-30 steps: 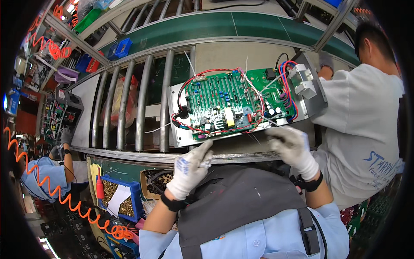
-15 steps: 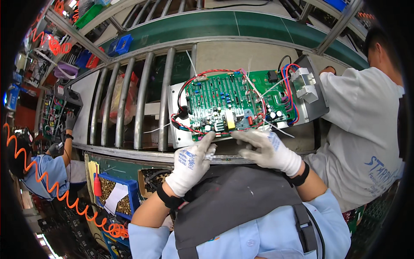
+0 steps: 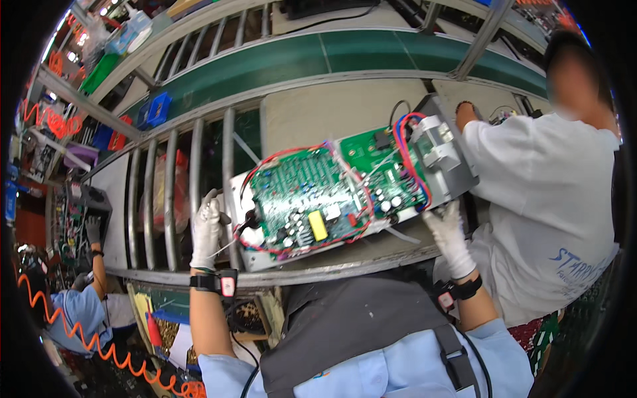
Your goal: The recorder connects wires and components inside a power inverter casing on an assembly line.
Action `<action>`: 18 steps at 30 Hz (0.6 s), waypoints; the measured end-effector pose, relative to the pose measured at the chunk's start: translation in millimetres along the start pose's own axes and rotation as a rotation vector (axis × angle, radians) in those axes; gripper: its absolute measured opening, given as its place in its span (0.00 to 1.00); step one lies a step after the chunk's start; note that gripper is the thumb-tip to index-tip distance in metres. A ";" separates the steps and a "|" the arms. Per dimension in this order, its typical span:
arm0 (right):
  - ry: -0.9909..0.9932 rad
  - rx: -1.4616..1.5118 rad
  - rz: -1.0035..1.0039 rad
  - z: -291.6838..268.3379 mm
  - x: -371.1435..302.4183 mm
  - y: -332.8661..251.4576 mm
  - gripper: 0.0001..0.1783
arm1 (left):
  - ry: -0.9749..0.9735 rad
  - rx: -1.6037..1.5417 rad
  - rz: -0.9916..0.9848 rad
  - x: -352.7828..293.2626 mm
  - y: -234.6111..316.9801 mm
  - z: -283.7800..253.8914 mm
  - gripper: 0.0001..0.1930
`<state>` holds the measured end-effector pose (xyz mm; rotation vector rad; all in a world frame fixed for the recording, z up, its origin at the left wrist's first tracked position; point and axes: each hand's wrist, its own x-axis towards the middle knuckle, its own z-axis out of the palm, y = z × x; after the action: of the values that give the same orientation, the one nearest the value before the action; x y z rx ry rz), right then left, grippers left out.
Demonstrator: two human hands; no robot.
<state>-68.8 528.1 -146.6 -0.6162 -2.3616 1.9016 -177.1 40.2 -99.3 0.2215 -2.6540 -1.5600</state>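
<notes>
A green circuit board (image 3: 312,189) packed with parts lies on a metal plate, slanting up to the right. Red and black wires run round it, and a yellow block (image 3: 318,226) stands near its front edge. At its right end is a grey metal bracket (image 3: 448,149) with silver pieces and red and blue wires. My left hand (image 3: 207,229), in a white glove, is beside the plate's left end, fingers bent and thumb apart. By the near right edge, my gloved right hand (image 3: 449,239) has its fingers spread, tips at the bracket's front. White cable ties (image 3: 246,147) stick out.
Metal rollers (image 3: 171,199) lie to the left, with a front rail (image 3: 332,266) along the near side. Beyond runs a green belt (image 3: 265,58). A co-worker in a grey shirt (image 3: 544,205) sits close on the right; another in blue (image 3: 76,315) is at far left. An orange coiled hose (image 3: 99,351) hangs there.
My hands have moved apart from the board's front edge, the left to the plate's left end, the right to its near right side. The whole view has shifted and turned.
</notes>
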 end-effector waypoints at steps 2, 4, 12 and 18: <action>0.008 0.116 0.068 8.7 -0.9 -12.5 0.40 | -0.151 -0.276 -0.265 15.9 -3.5 2.1 0.27; -0.005 0.140 0.045 11.6 -2.8 -15.8 0.40 | -0.245 -0.327 -0.276 26.0 -22.2 1.5 0.27; -0.158 -0.217 -0.184 48.5 102.3 -60.4 0.32 | -0.193 -0.356 -0.399 -40.4 -27.9 -38.7 0.26; -0.182 0.482 -0.188 104.7 202.3 -56.5 0.26 | -0.017 -0.169 -0.517 -131.8 21.4 8.6 0.21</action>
<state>-299.8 489.0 -160.8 -0.1815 -1.8439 2.3893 -50.0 77.8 -81.6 0.9499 -2.5853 -1.9056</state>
